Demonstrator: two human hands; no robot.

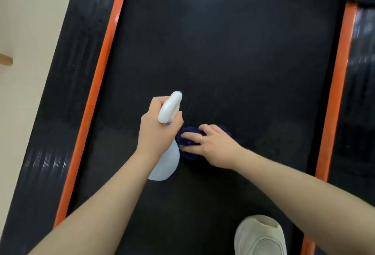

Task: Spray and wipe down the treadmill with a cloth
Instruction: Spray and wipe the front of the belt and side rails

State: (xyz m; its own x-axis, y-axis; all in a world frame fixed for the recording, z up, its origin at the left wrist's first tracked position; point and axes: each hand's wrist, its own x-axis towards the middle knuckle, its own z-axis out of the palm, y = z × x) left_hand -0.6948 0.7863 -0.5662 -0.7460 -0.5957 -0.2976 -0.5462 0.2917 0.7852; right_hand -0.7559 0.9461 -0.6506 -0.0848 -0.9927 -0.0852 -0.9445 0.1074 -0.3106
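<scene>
- Head view, looking straight down at the treadmill belt [223, 52], black and grainy, taking up most of the shot.
- Orange strips run along both sides: the left strip [101, 68] and the right strip [338, 84], with black side rails outside of them. The left side rail [67, 72] looks streaky and shiny.
- Left hand [156, 131] is wrapped tight around the neck of a white spray bottle [166, 163], nozzle pointing away from the person, over the middle of the belt. Tiny speckles of mist show on the belt just past the nozzle.
- Right hand [211, 143] is pressed down flat-ish on a dark blue cloth [188, 133], fingers spread over it and curled into the bunched fabric, so it's holding the cloth against the belt. There's a ring on one finger.
- Cloth sits mid-belt, just right of the bottle, nearly touching it.
- A pale sneaker [259, 236] stands on the belt at the bottom right.
- Light floor [30, 21] shows off to the left.
</scene>
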